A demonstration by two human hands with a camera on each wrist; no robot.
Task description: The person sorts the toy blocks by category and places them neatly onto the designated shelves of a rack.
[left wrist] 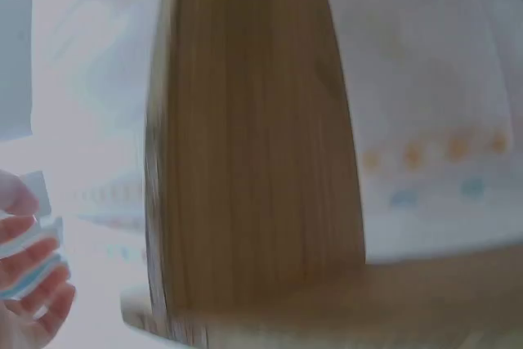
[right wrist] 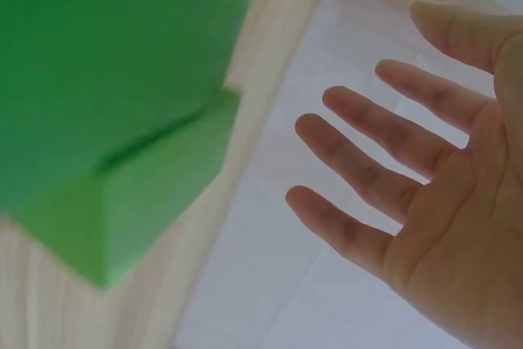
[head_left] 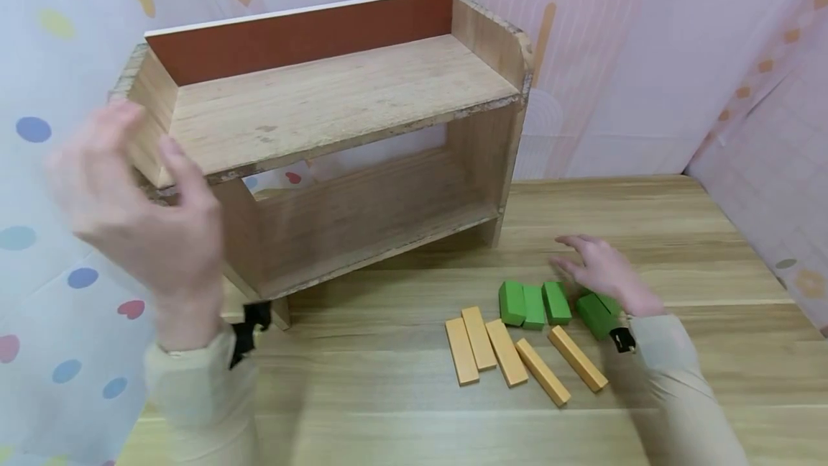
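Observation:
My left hand (head_left: 139, 200), blurred in the head view, is raised in front of the left end of a wooden shelf unit (head_left: 349, 99). In the left wrist view its loosely bent fingers (left wrist: 37, 284) hold nothing, and a wooden panel (left wrist: 261, 136) of the shelf fills the middle. My right hand (head_left: 601, 272) hovers near the green blocks (head_left: 533, 306) on the table. In the right wrist view its fingers (right wrist: 351, 161) are spread and relaxed, with nothing in them, while a green block (right wrist: 122, 96) looms large on the left, close to the camera.
Several yellow blocks (head_left: 477, 339) lie on the wooden table (head_left: 375, 408) in front of the green ones. More green blocks (head_left: 595, 313) are partly hidden under my right wrist. Patterned cloth (head_left: 601, 56) hangs behind the table and at its sides.

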